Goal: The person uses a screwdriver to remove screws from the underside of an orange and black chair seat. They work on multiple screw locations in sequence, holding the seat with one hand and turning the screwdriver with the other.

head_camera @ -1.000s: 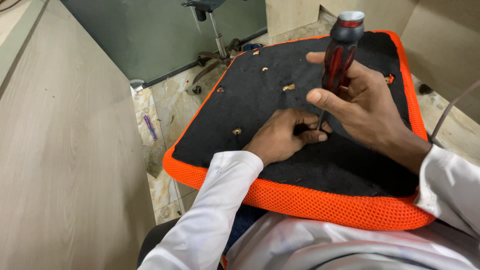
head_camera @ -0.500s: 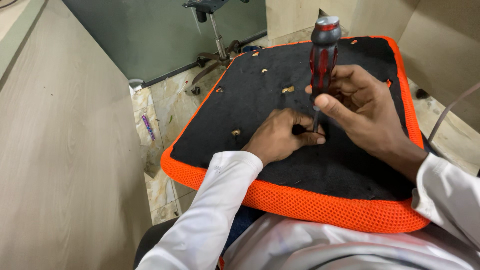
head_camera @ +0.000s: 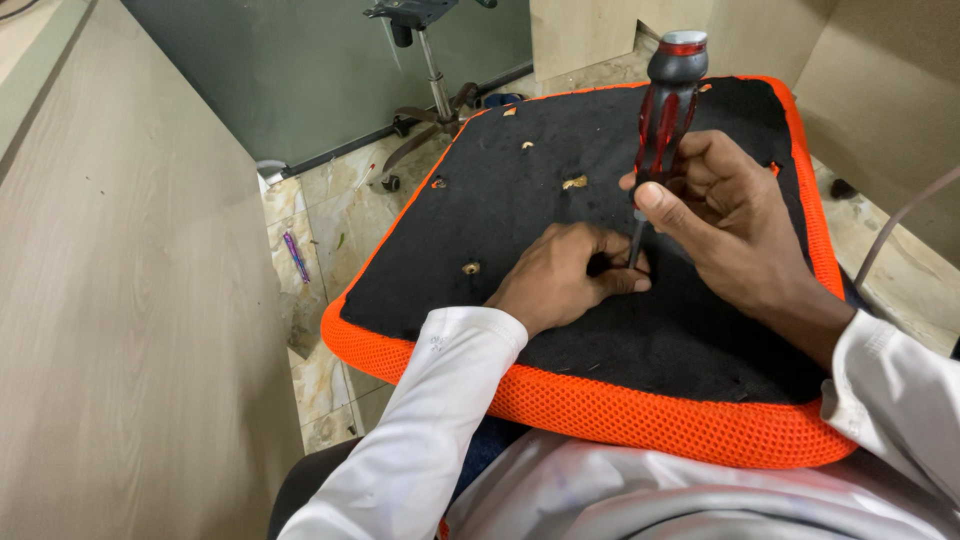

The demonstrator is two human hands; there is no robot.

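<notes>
Screwdriver (head_camera: 664,110) upright between both hands

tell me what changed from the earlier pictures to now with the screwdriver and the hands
The screwdriver handle swung left to near upright, then tipped partway back to the right, the right hand keeping its grip. The left hand stayed pressed on the black underside of the orange seat cushion, fingers beside the tip.

Both arms wear long white sleeves (head_camera: 420,430) with plain, loose cuffs.
</notes>
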